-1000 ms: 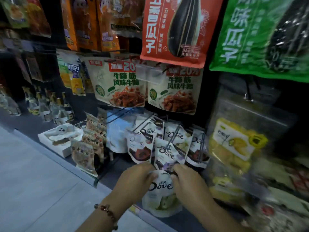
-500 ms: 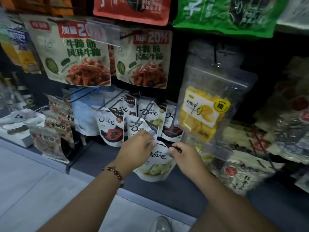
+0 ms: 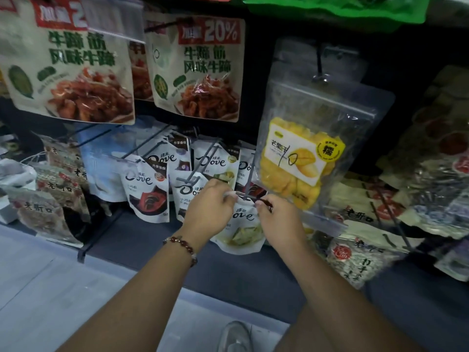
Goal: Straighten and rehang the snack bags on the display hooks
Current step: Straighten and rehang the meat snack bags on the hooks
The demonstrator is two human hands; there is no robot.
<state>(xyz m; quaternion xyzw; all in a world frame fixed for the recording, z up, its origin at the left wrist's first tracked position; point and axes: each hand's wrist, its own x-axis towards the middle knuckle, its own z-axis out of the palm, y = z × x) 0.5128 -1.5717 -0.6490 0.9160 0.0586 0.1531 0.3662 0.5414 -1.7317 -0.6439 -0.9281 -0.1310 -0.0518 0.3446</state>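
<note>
White glossy plastic makes up the small snack pouch (image 3: 242,224) held in the middle, and it says "Dove" in dark curly letters, with pale green pieces pictured at the bottom. It hangs straight up and down, top edge at the end of a thin grey metal hook (image 3: 243,193), front facing the person. The left hand (image 3: 209,207) pinches the pouch's top left corner, fingers clamped on it. The right hand (image 3: 278,219) pinches the top right corner, fingers curled tight. Both arms reach forward and up from the near edge, and the left wrist wears a brown bead bracelet (image 3: 184,246). More white Dove pouches (image 3: 148,185) hang just behind and to the left. A clear bag of yellow dried mango (image 3: 302,163) hangs on the right. Beige bags marked "20%" (image 3: 200,69) hang above.
</note>
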